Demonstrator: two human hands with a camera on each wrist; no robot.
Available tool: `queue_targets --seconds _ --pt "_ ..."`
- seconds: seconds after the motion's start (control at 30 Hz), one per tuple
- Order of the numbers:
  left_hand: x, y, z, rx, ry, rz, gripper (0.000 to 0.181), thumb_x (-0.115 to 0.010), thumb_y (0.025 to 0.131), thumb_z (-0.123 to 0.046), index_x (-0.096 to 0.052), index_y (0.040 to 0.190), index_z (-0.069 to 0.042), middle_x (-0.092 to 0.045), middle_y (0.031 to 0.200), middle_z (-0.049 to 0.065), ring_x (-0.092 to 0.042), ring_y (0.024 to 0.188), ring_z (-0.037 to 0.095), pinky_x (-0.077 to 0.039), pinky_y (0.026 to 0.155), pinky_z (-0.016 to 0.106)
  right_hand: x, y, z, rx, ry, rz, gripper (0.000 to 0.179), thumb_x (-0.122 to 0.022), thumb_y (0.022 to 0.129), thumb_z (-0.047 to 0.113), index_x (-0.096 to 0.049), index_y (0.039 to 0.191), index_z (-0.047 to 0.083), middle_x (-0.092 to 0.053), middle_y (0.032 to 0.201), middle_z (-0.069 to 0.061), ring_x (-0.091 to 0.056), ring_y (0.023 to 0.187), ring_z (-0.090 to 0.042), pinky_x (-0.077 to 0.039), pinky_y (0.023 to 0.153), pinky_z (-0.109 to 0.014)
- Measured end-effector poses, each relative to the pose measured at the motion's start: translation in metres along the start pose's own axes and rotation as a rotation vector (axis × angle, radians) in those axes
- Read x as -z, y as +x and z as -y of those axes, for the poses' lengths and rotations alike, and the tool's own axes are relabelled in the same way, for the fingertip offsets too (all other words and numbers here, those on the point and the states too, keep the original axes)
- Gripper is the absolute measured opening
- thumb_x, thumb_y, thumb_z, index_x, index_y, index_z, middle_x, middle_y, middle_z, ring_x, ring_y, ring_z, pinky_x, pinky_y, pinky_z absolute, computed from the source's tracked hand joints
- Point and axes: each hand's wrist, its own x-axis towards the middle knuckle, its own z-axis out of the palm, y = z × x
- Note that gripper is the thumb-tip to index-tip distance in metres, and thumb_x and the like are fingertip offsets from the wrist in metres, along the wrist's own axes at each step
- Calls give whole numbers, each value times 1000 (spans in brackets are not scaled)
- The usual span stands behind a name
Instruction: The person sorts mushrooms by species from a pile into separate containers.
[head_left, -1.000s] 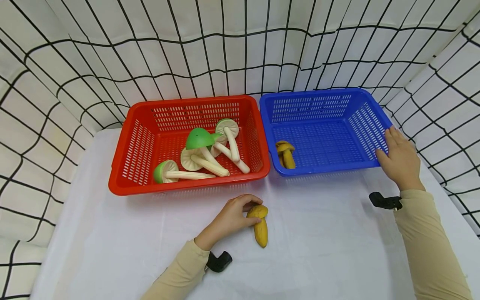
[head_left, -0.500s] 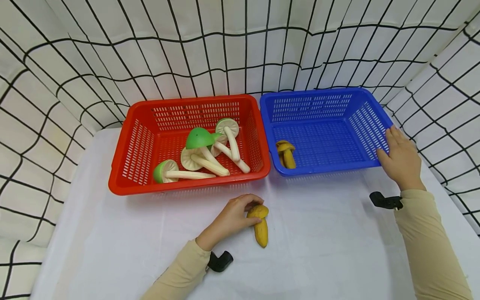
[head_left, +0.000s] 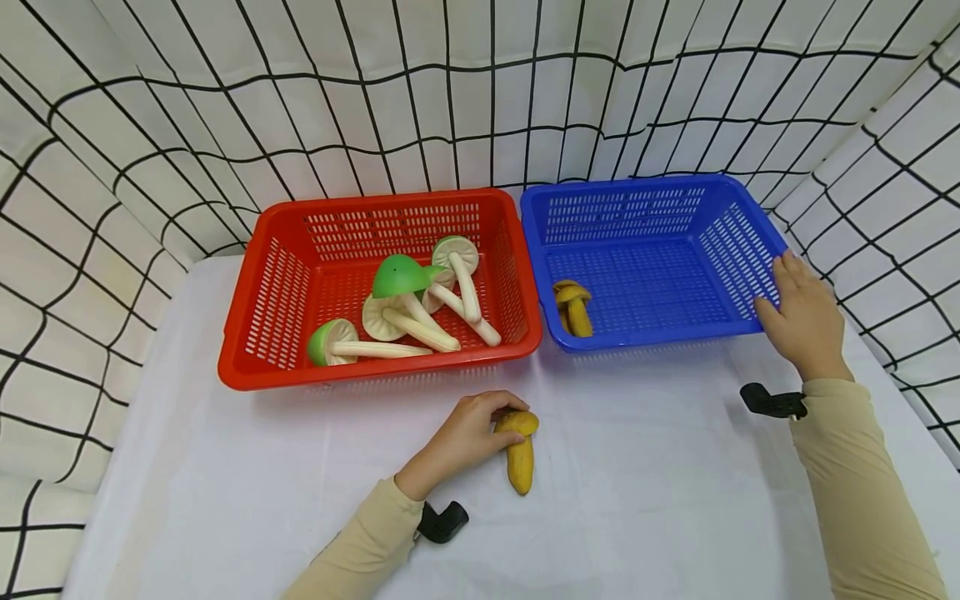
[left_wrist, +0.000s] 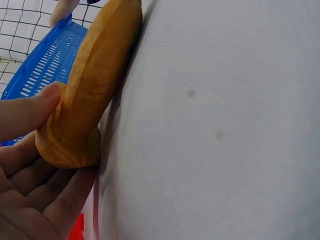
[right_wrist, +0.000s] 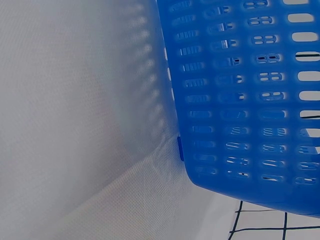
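In the head view a yellow toy mushroom [head_left: 521, 454] lies on the white cloth in front of the baskets. My left hand [head_left: 468, 433] pinches it at the cap. Seen from the left wrist, the thumb [left_wrist: 47, 102] presses one side of the mushroom [left_wrist: 92, 80] while the fingers lie under its cap. My right hand [head_left: 806, 317] rests on the near right corner of the blue basket [head_left: 645, 340], fingers fairly straight along the rim. From the right wrist only the slotted wall of the blue basket [right_wrist: 235, 100] shows, not the hand.
A red basket [head_left: 378, 373] stands left of the blue one, holding several green-capped mushrooms [head_left: 399, 277] with pale stems. More yellow mushroom [head_left: 576, 312] pieces sit in the blue basket's near left corner. Black-gridded white cloth [head_left: 491, 100] rises behind and at both sides.
The yellow mushroom's stem end has swung slightly left in the left hand's hold. The right hand stays at the blue basket's corner.
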Motion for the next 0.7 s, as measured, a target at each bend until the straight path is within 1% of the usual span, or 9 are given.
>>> queue_targets --seconds 0.13,0.37,0.57,0.7 --pt "0 0 -1 -9 8 -2 29 -76 79 -5 -66 107 -3 -67 103 6 -62 93 18 -52 84 31 0 0 0 3 0 1 65 -36 93 24 -23 143 -15 -17 151 -28 -14 141 -39 -13 113 -53" --pt "-2 0 -1 -58 54 -19 29 -77 79 -7 -65 105 -3 -66 100 5 -61 89 18 -51 80 31 0 1 -3 16 2 1 65 -36 92 24 -23 142 -15 -17 151 -28 -14 141 -40 -14 113 -53" --pt "-3 1 1 -45 46 -17 29 -76 80 -7 -65 106 -3 -66 102 5 -61 91 17 -51 82 32 -1 1 -2 13 -1 -2 65 -35 92 25 -23 143 -15 -17 151 -28 -14 142 -39 -14 112 -56" --pt "-2 2 0 -17 29 -10 29 -76 80 -7 -67 107 -2 -66 104 5 -62 94 17 -51 83 32 -2 1 -2 10 -3 -4 65 -36 92 25 -23 143 -14 -17 151 -28 -13 142 -39 -14 112 -56"
